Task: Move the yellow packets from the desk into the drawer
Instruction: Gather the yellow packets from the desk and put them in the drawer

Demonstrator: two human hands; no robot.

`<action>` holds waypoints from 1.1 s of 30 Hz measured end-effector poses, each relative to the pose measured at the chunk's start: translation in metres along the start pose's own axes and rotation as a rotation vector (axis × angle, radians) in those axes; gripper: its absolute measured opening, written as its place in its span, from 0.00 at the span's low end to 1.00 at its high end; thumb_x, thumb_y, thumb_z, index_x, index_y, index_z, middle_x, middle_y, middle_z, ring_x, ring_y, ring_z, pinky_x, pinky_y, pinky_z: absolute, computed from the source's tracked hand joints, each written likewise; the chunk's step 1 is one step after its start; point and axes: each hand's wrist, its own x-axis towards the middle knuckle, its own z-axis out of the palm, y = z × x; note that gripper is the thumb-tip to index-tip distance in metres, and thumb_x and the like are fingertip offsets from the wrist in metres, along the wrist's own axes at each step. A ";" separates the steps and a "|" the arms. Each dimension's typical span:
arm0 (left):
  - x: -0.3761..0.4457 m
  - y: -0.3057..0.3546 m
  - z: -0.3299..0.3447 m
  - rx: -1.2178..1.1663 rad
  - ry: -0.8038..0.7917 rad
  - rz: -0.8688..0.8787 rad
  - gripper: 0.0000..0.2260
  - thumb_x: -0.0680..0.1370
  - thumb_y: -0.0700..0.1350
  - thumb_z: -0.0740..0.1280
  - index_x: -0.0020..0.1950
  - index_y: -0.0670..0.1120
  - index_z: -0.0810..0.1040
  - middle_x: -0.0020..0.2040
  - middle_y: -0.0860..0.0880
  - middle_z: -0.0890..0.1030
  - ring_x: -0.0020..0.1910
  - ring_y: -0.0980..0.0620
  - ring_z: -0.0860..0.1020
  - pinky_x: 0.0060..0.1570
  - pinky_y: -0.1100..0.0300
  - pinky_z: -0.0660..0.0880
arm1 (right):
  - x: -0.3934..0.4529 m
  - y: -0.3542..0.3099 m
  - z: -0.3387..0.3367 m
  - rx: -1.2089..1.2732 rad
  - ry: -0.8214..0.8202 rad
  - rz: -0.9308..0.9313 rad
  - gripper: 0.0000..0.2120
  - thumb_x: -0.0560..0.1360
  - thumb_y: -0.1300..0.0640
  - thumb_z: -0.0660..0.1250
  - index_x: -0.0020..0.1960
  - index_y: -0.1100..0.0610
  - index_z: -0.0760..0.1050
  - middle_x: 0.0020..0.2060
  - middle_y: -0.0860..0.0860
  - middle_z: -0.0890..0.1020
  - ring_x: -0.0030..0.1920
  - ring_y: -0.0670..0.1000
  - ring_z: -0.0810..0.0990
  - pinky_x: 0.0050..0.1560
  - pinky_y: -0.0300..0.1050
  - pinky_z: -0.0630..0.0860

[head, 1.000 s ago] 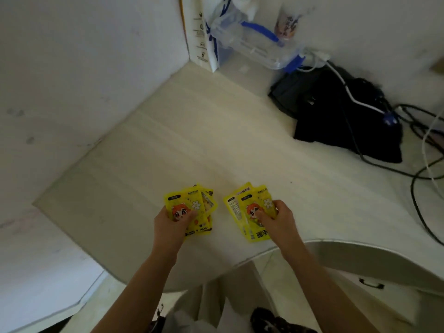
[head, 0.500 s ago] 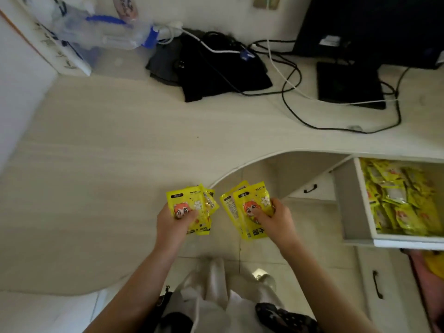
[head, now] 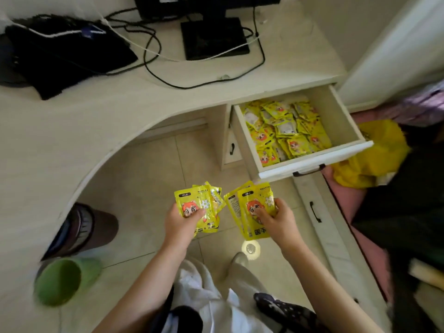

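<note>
- Two hands are in view, each holding a small fan of yellow packets above the tiled floor, short of the drawer.
- The left hand [head: 179,223] grips its packets [head: 200,205] with the thumb curled across the front one; at least three overlap, but the exact count cannot be told.
- The right hand [head: 280,222] pinches its packets [head: 252,207], thumb on the front; two show, one behind the other.
- One drawer [head: 310,162] stands pulled out, up and to the right of the hands, holding a heap of loose packets [head: 283,131] too jumbled to count.
- Two closed drawer fronts with dark handles show, one [head: 231,149] left of the open drawer, one [head: 314,211] below it.
- The desk [head: 72,121] bears a black cloth [head: 64,56], a monitor base [head: 213,37] and several tangled cables [head: 153,44]; the monitor is cut off at the top edge.
- A green cup [head: 62,281] and a brown shape [head: 91,229] lower left are blurred.
- A yellow bag [head: 374,155] sits right of the drawer, partly hidden by something dark.
</note>
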 end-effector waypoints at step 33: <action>0.162 0.137 0.305 0.018 -0.171 -0.226 0.11 0.74 0.40 0.71 0.56 0.43 0.77 0.49 0.45 0.81 0.39 0.52 0.77 0.35 0.61 0.70 | 0.283 -0.068 -0.176 -0.097 0.063 0.122 0.31 0.69 0.40 0.69 0.66 0.55 0.69 0.59 0.55 0.80 0.58 0.58 0.80 0.57 0.60 0.78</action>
